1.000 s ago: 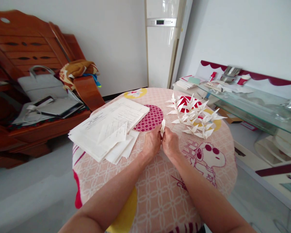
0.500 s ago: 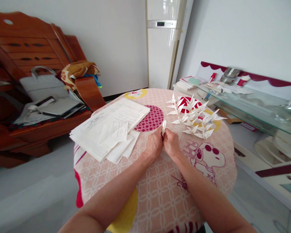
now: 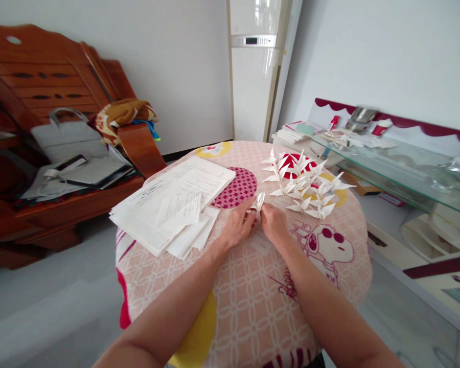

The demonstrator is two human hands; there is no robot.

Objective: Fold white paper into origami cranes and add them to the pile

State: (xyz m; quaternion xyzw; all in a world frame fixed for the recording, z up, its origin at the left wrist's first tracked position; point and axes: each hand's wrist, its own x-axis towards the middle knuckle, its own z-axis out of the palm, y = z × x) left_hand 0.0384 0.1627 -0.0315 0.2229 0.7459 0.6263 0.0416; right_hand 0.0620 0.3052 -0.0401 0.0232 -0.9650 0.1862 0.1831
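Note:
Between my two hands, over the middle of the round table, is a small folded white paper [image 3: 259,201], its narrow layers standing up from my fingers. My left hand [image 3: 238,223] has its fingers bent at the paper's left side. From the right, my right hand [image 3: 273,223] pinches the same paper with curled fingers. The lower part of the paper is hidden by the hands. Just beyond my right hand stands a cluster of several white paper cranes [image 3: 302,179]. To the left of my left hand lies a stack of printed paper sheets [image 3: 184,189], with loose cut pieces [image 3: 193,232] at its near edge.
A patterned pink tablecloth [image 3: 249,306] covers the table. On the left is a wooden bench [image 3: 61,76] with a grey bag [image 3: 67,133] and a brown cloth [image 3: 124,115]. A glass shelf [image 3: 398,168] runs along the right. A tall white cabinet unit [image 3: 253,87] stands behind.
My left hand has loosened, and its fingers have spread a little from the tight grip. The folded paper shows wider between my hands. The cranes and the stack stay put.

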